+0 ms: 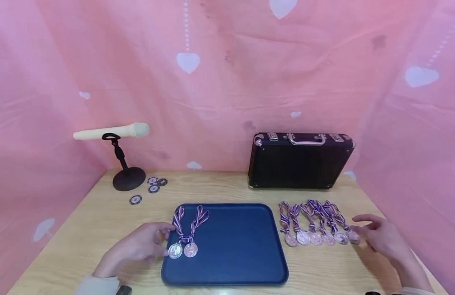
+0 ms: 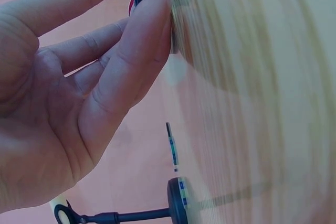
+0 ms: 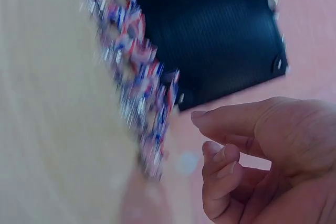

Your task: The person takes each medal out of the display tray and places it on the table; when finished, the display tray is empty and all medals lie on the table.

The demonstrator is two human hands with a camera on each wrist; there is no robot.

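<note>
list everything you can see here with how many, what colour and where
table: 1, light wood, under the objects
tray: 1, dark blue, front middle
medals on the tray: 2, metallic, left side
medals in a row: 6, metallic, right of the tray
case: 1, black, back right
stand: 1, black, back left
microphone: 1, off-white, lying across the stand's top
chips: 4, dark and pale, near the stand's base
heart-patterned backdrop: count unclear, pink and white, behind and at both sides
sleeves: 2, pale, bottom edge
left hand: 1, bare, at the tray's left edge
right hand: 1, bare, beside the rightmost medal
</note>
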